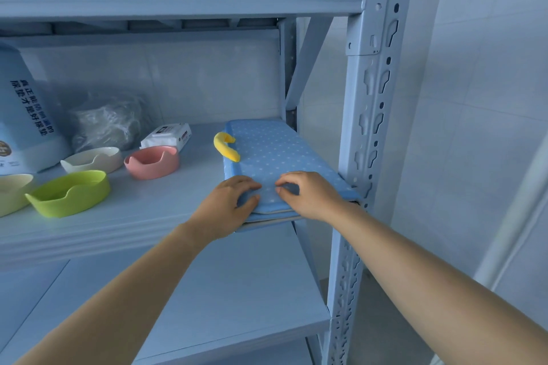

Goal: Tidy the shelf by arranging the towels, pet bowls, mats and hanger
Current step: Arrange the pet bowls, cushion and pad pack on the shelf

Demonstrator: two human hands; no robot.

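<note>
Folded blue mat (275, 157) set at right end of shelf (148, 216). Its front edge is gripped by left hand (228, 201) and right hand (308, 195), fingers curled. Pet bowls (69, 192) spread loose toward left front edge, not yet grouped. Task judged partly done.

Soft dotted cloth mat (275, 157); glossy plastic bowls (151, 161); painted metal shelf (166, 201).

The left edge cuts off the tall pale blue printed bag (20, 109) and the cream plastic bowl (10, 194). The label of the white wipes pack (167, 135) is too small to read. The left hand (228, 204) and the right hand (308, 195) cover the front part of the blue dotted folded mat (275, 151).
</note>
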